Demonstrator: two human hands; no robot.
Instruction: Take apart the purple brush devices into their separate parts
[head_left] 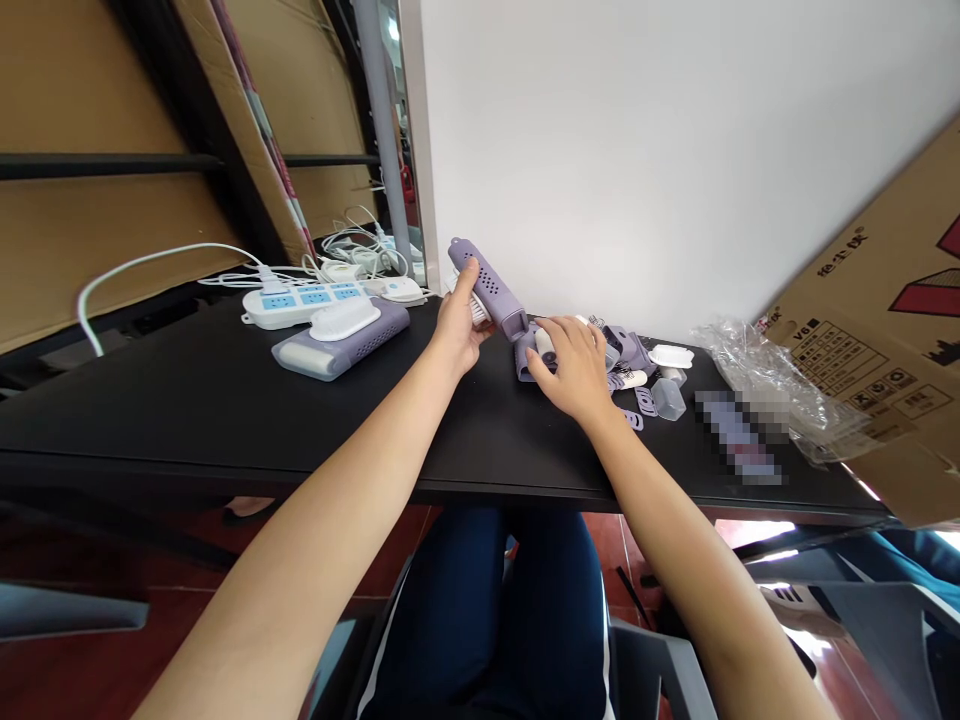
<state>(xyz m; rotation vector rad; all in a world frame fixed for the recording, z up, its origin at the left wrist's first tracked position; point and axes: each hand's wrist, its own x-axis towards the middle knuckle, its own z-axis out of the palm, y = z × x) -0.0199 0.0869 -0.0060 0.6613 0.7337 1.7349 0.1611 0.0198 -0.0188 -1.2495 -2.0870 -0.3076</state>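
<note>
Right of the power strip [292, 305], my left hand [459, 325] closes its fingers around a lilac perforated brush case [489, 288]; my right hand [574, 368] spreads its fingers over a lilac part [529, 362]. A slipped grip could knock pieces off the tabletop [225, 410].

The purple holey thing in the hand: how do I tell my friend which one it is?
Find the black table under the white wall. Near its middle, the left hand holds a lilac case dotted with small holes. The other holey lilac case lies on the table; this one is up in the air.
</note>
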